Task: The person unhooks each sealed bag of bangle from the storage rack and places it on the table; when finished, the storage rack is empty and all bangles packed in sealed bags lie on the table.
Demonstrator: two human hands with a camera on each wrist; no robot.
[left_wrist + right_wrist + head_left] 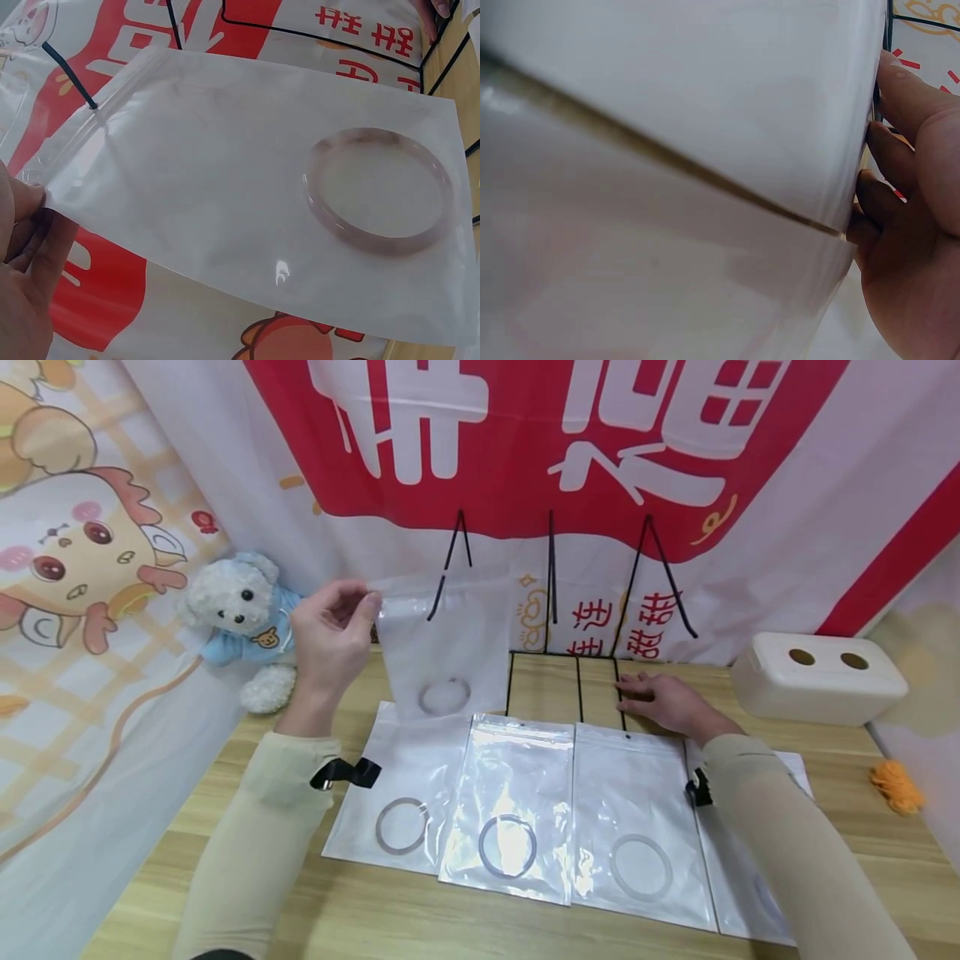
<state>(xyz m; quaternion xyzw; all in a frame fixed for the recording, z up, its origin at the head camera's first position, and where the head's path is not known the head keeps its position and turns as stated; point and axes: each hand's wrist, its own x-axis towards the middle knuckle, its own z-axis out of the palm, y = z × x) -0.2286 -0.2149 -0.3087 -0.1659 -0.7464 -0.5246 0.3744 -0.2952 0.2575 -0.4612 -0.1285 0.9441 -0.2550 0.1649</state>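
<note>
My left hand (337, 631) pinches the upper left corner of a clear zip bag (442, 647) between thumb and fingers. Inside that bag lies a pale pinkish bangle (379, 191), near the bottom. A black hook (71, 75) passes through the bag near its top edge. It belongs to a black wire rack (551, 653) standing against the cloth. With extended fingers, my right hand (667, 702) touches the rack's base wire at its right side; bags partly block this in the right wrist view.
Several flat zip bags with bangles, including a middle one (517, 793), lie in a row before the rack on the wooden table (360, 914). A teddy bear (243, 610) sits left. At right are a white box (817, 681) with two holes and an orange tuft (897, 787).
</note>
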